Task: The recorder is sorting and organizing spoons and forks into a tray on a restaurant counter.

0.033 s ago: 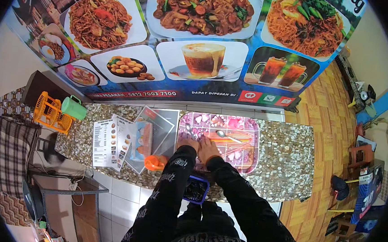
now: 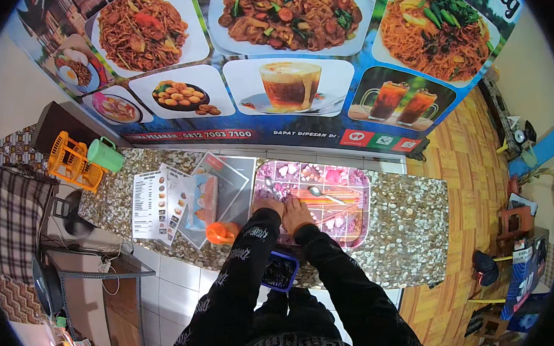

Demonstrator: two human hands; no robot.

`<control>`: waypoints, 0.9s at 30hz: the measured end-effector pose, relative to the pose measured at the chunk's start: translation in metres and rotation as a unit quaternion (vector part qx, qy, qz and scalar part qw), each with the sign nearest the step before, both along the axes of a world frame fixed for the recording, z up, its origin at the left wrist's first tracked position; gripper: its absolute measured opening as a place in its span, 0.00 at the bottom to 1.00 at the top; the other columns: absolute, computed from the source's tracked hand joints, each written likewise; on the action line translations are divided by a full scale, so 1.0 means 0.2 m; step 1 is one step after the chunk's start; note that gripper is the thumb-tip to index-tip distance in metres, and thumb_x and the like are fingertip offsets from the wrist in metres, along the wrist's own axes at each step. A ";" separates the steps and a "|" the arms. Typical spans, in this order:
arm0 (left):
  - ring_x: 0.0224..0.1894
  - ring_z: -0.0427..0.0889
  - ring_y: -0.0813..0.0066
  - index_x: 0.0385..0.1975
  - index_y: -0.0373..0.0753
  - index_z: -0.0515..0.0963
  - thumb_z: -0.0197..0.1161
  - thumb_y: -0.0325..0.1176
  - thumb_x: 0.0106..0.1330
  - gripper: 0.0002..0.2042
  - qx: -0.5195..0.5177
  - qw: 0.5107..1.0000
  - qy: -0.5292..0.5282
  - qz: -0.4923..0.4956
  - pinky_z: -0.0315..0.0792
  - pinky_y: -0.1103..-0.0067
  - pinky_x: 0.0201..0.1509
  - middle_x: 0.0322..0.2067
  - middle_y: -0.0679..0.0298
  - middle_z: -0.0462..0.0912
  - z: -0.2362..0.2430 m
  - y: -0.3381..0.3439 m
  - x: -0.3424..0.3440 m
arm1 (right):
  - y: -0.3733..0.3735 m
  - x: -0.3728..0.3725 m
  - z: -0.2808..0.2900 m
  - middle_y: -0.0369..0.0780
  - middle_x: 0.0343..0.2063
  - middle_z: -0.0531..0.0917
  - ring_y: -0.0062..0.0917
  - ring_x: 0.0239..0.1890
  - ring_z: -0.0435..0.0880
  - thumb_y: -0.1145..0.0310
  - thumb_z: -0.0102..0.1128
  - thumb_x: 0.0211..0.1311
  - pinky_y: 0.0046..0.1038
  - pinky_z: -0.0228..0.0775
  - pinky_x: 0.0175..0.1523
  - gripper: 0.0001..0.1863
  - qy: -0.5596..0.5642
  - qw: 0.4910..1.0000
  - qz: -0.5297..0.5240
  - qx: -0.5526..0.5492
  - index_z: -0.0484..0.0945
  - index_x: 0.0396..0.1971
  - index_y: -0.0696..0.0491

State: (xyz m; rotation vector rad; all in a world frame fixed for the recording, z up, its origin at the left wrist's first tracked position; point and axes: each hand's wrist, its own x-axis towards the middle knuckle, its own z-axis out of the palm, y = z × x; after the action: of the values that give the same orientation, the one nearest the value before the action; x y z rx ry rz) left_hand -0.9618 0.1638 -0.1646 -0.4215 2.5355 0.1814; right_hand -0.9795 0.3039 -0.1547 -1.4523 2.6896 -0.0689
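Observation:
My left hand [image 2: 268, 205] and my right hand [image 2: 298, 215] rest side by side, palms down, on the left part of a pink patterned tray [image 2: 361, 233]. Nothing shows in either hand, and the fingers look stretched forward, though small in view. Right of my hands, a spoon [image 2: 315, 191] lies on the tray with several orange-red sticks [image 2: 330, 196] that look like chopsticks. Left of my left forearm stands an orange cup [image 2: 221, 232]. Between my forearms, at the table's near edge, is a blue basket [image 2: 293, 278] with dark contents.
The stone-patterned table [image 2: 408, 227] also holds printed menu sheets [image 2: 149, 206] and a tissue pack [image 2: 203, 201]. At its left end are an orange rack [image 2: 72, 162] and a green pitcher [image 2: 106, 153]. A large food banner [image 2: 197, 125] stands behind the table.

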 end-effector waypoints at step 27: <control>0.35 0.79 0.86 0.50 0.34 0.80 0.66 0.28 0.70 0.11 0.401 0.783 0.468 0.088 0.73 0.83 0.40 0.31 0.67 0.84 1.34 0.04 0.38 | 0.35 0.16 0.35 0.53 0.30 0.85 0.49 0.35 0.86 0.67 0.58 0.70 0.44 0.76 0.38 0.14 -0.288 0.873 -0.180 -0.350 0.75 0.52 0.54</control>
State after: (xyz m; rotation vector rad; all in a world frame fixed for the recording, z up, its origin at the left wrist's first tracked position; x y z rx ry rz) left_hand -0.8856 0.1711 0.1032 -0.2215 2.9226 1.8699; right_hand -0.9478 0.3748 -0.0854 -0.7739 2.4332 -1.3775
